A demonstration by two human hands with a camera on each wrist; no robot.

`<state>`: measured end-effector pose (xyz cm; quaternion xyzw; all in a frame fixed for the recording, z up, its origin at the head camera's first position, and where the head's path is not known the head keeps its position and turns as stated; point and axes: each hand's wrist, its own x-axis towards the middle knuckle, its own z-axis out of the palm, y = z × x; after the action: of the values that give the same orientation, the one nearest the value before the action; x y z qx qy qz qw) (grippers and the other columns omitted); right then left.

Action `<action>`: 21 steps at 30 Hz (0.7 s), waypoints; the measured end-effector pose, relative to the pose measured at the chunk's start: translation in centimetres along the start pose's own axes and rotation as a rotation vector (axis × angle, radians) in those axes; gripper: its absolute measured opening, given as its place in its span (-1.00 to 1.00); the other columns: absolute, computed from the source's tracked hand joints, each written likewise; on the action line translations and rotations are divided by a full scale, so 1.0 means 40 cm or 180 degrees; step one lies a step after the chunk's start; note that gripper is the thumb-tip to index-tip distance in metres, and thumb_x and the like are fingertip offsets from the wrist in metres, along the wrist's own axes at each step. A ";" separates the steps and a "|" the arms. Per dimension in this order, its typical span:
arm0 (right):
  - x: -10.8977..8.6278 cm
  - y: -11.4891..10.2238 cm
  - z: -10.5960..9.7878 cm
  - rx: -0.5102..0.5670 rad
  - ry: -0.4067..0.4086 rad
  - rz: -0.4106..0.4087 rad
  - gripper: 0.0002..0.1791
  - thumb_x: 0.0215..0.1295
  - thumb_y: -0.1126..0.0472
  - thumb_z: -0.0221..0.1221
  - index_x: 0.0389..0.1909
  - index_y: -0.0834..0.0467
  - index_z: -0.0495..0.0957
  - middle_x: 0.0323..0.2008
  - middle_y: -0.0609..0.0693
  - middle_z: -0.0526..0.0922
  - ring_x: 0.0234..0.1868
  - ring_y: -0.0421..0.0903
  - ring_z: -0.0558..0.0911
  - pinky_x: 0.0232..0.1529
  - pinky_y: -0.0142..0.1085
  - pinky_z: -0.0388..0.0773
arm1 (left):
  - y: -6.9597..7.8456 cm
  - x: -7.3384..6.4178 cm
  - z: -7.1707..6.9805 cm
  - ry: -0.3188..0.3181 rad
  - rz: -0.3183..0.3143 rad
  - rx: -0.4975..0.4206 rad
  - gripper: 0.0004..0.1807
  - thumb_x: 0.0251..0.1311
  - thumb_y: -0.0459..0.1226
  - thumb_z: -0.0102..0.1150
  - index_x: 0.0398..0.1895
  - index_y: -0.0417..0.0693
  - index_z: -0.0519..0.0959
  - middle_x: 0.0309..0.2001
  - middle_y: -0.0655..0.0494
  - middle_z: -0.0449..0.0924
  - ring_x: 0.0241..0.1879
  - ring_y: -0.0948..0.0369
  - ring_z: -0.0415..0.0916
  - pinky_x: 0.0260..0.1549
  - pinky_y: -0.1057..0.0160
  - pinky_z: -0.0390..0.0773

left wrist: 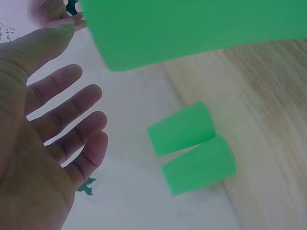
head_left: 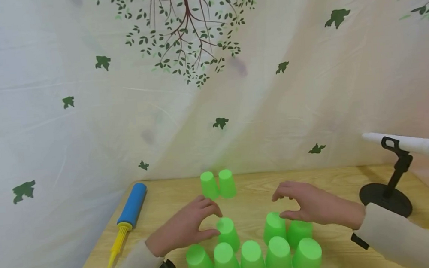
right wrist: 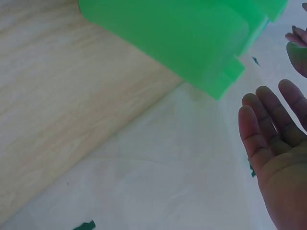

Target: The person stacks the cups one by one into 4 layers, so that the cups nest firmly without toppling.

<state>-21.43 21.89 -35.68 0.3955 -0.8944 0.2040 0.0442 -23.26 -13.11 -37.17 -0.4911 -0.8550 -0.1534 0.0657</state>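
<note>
Clock laid on the tabletop, twelve at the backdrop, six at the person. Left hand (head_left: 186, 227), off centre toward nine: grip released, fingers loosely bent, thumb well apart from them. Palm holds nothing. Nearest thing is the left inner cup (head_left: 228, 236), just past the thumb tip; contact, if any, cannot be told from here. Right hand (head_left: 318, 201), toward two: likewise loose, fingers spread from thumb, nothing grasped. Thumb lies near the top of the right inner cup (head_left: 274, 229), fingertips beyond it in the air. Pale sleeves, black bands at both wrists.

Surface: light wood-grain table (head_left: 177, 191). Behind it, pale cloth backdrop (head_left: 183, 132) printed with branches and dark green leaf shapes. At ten, a blue-and-yellow pump (head_left: 130, 213) lying flat, yellow nozzle aimed at seven. At three, a black stand (head_left: 385, 199) with round base, bearing a white tapered object (head_left: 425, 144) on a slant.

Containers: ten green cups in sight, all mouth down, so insides hidden. Front row of five (head_left: 252, 262) at six, side by side. Just behind it, three: one on the nine side, a gap, two together on the three side. Back pair (head_left: 218, 185) near twelve, close together, by the cloth.
</note>
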 end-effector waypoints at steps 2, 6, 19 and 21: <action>-0.009 -0.005 0.015 0.0042 -0.0076 0.0030 -0.71 0.19 0.05 0.29 -0.08 -0.05 0.51 -0.12 -0.26 0.48 -0.12 -0.21 0.51 -0.16 -0.22 0.51 | 0.002 0.002 0.004 -0.0034 -0.0002 0.0001 -0.65 0.12 -0.06 0.31 -0.08 0.02 0.53 -0.05 0.28 0.48 0.01 0.28 0.34 0.00 0.29 0.40; -0.016 -0.004 0.040 0.0118 -0.0163 0.0020 -0.72 0.18 0.03 0.30 -0.11 -0.07 0.51 -0.12 -0.26 0.47 -0.11 -0.23 0.49 -0.18 -0.25 0.51 | 0.004 0.006 0.013 -0.0068 0.0011 0.0004 -0.65 0.10 -0.06 0.32 -0.10 0.02 0.54 -0.06 0.27 0.50 -0.02 0.28 0.35 -0.02 0.30 0.40; -0.021 0.002 0.067 0.0157 -0.0207 0.0052 -0.73 0.15 0.05 0.32 -0.16 -0.09 0.51 -0.14 -0.26 0.46 -0.12 -0.20 0.50 -0.16 -0.25 0.51 | 0.006 0.018 0.033 -0.0213 0.0010 0.0008 -0.70 0.11 -0.06 0.32 -0.15 0.04 0.58 -0.14 0.30 0.51 -0.11 0.32 0.37 -0.09 0.35 0.42; -0.021 0.002 0.068 0.0138 -0.0197 0.0046 -0.74 0.14 0.06 0.33 -0.17 -0.09 0.51 -0.15 -0.26 0.46 -0.12 -0.20 0.50 -0.15 -0.25 0.51 | 0.008 0.019 0.033 -0.0229 0.0000 0.0010 -0.71 0.11 -0.06 0.32 -0.15 0.05 0.58 -0.15 0.31 0.50 -0.12 0.33 0.37 -0.10 0.35 0.42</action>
<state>-20.68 21.41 -38.39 0.3960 -0.8936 0.2113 0.0065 -23.34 -11.91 -38.16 -0.4962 -0.8570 -0.1343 0.0356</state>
